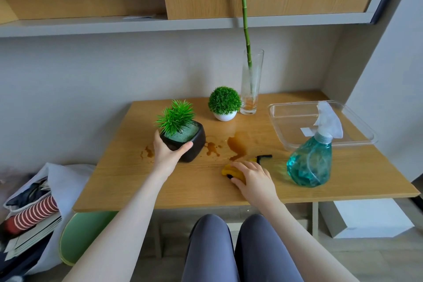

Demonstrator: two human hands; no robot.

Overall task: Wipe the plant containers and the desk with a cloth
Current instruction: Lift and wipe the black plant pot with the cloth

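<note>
Gripping the black pot (190, 144) at its near-left side, the left hand (168, 152) curls round it at ten o'clock on the table (160, 188). Right hand (254, 176) presses, fingers curled, on the yellow cloth (231, 170) at center, brown spills (237, 147) at twelve o'clock of it.

Wooden desk (142, 192) bearing: black pot (194, 144) near the left edge; white pot (225, 116) and glass vase (250, 89) along the back edge; clear tray (283, 126) at the back right corner; spray bottle (311, 162), yellow cloth (231, 171), brown liquid patches (237, 146) centrally.
</note>
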